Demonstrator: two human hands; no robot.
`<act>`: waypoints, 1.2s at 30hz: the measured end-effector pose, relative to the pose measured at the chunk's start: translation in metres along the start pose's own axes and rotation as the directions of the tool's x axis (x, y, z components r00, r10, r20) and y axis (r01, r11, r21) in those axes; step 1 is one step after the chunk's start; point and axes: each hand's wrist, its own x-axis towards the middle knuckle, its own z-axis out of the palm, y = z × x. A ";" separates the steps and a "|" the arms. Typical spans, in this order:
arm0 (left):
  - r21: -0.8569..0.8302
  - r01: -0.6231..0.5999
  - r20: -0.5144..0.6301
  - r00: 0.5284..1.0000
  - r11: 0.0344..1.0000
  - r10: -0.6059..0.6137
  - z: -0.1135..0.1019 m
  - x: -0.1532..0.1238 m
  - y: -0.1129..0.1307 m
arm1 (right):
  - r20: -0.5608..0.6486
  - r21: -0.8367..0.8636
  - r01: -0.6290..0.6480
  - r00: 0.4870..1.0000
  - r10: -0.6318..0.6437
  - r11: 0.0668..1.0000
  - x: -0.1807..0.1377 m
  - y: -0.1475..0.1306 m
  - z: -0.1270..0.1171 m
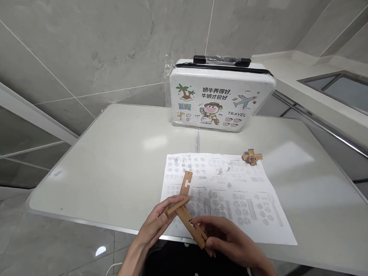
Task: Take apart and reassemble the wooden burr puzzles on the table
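Although it's notched, the wooden strip (189,223) looks straight.

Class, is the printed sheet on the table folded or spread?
Spread: the printed sheet lies open on the table, its diagrams facing up.

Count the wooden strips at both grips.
3 visible: an upper notched strip beyond the left grip, a crosswise strip held in it, a lower notched strip at the right grip. More may be hidden.
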 end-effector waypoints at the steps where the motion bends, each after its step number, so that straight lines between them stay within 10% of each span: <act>1: 0.008 -0.007 0.011 1.000 1.000 0.007 0.001 0.001 0.001 | 0.004 0.006 0.002 1.000 -0.002 1.000 0.000 0.000 0.000; 36: 0.118 0.017 0.135 0.990 0.993 -0.033 0.006 0.003 0.002 | 0.002 -0.017 0.011 1.000 -0.011 1.000 0.008 0.010 -0.002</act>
